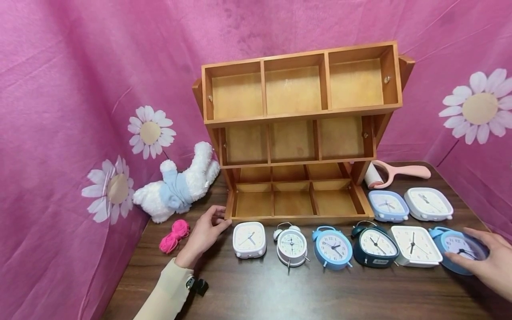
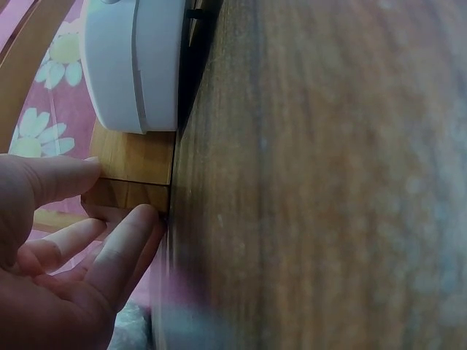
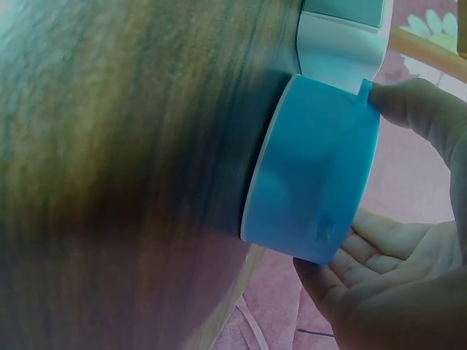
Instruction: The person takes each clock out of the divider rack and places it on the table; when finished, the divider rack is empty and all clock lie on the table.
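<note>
My left hand (image 1: 205, 233) is at the front left corner of a tiered wooden shelf (image 1: 302, 114). In the left wrist view, thumb and fingers pinch the shelf's corner (image 2: 135, 159) from two sides. At the far right my right hand (image 1: 491, 261) holds a round blue alarm clock (image 1: 456, 243) between thumb and fingers. Its smooth blue side (image 3: 314, 168) faces the right wrist camera, close to the wooden table. Left of this clock stands a square white clock (image 1: 414, 260). A white rounded clock (image 1: 250, 254) is nearest the left hand.
Between the hands, a white twin-bell clock (image 1: 292, 244), a light blue clock (image 1: 333, 246) and a dark green clock (image 1: 376, 245) line the shelf's front. Two more clocks, blue (image 1: 388, 217) and white (image 1: 428, 216), lie near a lint roller (image 1: 408, 171). Pink yarn (image 1: 174, 235) and a plush toy (image 1: 176, 189) lie left.
</note>
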{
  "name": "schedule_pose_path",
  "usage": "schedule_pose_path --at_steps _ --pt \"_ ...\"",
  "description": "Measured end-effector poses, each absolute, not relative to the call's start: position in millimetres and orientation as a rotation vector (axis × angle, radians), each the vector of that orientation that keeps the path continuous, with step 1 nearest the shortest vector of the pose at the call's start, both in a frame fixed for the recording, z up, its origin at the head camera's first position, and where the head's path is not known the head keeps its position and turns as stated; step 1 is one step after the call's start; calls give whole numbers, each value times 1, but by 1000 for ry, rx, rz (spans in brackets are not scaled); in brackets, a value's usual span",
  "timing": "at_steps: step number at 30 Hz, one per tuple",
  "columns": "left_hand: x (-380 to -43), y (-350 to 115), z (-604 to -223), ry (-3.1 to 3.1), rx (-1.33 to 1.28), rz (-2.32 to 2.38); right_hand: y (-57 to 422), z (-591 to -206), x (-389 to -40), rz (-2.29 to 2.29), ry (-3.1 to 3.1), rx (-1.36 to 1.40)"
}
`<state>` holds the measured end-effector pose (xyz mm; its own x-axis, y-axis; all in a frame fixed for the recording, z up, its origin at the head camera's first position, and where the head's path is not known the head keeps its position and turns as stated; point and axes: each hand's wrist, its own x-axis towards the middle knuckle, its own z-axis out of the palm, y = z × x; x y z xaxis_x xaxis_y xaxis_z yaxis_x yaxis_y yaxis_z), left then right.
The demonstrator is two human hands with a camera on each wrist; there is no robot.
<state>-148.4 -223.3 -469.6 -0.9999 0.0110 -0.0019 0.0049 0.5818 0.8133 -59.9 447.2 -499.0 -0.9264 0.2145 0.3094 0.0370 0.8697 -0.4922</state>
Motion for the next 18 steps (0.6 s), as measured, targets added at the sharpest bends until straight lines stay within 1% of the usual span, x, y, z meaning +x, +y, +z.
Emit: schedule_pose_path --at_steps 10,18 --pt "-150 -224 -469 2784 46 1459 446 -496 -59 666 -2708 -240" --pt "-151 -223 -468 2786 60 1452 442 -489 -60 870 -2493 -170"
